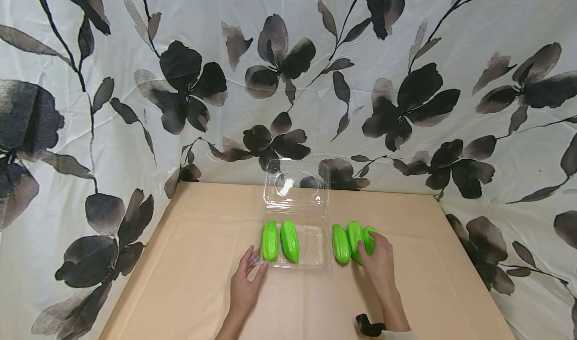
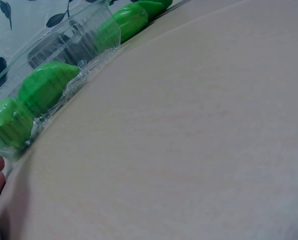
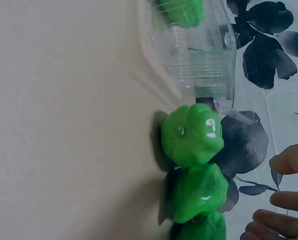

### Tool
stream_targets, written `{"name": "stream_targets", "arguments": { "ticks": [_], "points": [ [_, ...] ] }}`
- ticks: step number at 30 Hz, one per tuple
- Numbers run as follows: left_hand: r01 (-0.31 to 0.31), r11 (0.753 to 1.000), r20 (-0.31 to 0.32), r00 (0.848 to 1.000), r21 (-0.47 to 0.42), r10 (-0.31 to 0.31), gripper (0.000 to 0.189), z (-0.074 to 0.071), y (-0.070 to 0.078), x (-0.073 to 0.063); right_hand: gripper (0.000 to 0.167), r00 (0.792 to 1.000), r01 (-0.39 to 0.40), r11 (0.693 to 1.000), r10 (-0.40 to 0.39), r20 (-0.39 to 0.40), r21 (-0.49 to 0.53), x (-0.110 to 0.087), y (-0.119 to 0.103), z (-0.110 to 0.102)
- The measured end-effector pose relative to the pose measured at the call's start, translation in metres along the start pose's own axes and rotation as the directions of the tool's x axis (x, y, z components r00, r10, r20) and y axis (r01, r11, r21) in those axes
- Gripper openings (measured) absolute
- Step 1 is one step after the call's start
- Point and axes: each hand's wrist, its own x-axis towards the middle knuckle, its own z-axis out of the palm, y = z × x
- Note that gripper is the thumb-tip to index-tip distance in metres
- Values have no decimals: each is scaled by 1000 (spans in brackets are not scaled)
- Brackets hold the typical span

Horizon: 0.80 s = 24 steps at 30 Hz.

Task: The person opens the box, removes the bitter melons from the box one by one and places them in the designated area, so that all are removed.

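A clear plastic clamshell container (image 1: pixel 314 245) lies with its lid (image 1: pixel 297 186) raised at the back. Two glossy green, long, ridged fruits (image 1: pixel 270 241) lie side by side in its left part. At the container's front left corner is my left hand (image 1: pixel 245 285), thumb and fingers spread around the corner with the fingertips right at the wall. Right of the container, three similar green fruits (image 1: pixel 341 245) stand in a row. My right hand (image 1: pixel 378 260) reaches over the rightmost one; in the right wrist view its fingers (image 3: pixel 289 200) are spread, with a gap before the fruits.
A tan tabletop (image 1: pixel 189 300) carries everything. Behind and beside it hangs a white cloth (image 1: pixel 324 109) with dark flower prints. A black band (image 1: pixel 369 326) sits at my right wrist.
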Motion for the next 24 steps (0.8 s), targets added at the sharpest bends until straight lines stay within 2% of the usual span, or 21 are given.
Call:
{"name": "stream_targets", "arguments": {
  "ticks": [4, 10, 13, 15, 20, 24],
  "points": [
    [20, 1000, -11, 1000, 0, -20, 65, 2, 5, 0, 47, 1000, 7, 1000, -7, -7, -8, 1, -3, 3],
    [11, 1000, 1, 1000, -7, -11, 63, -5, 34, -4, 46, 998, 54, 999, -54, -23, 3, 0, -8, 6],
    [3, 1000, 6, 1000, -11, -3, 62, -7, 40, -5, 46, 998, 62, 998, -62, -21, 6, -1, -11, 7],
    [8, 1000, 3, 1000, -9, -8, 62, -5, 35, -4, 46, 998, 60, 998, -60, -12, 5, -1, -12, 8],
    [23, 1000, -7, 1000, -3, -23, 65, 1, 10, -1, 46, 997, 77, 997, -77, 1, 16, -3, -16, 11],
    [7, 1000, -2, 1000, 4, -7, 65, 1, 2, 0, 44, 994, 110, 994, -109, -24, 29, -5, -20, 14]
  ]
}}
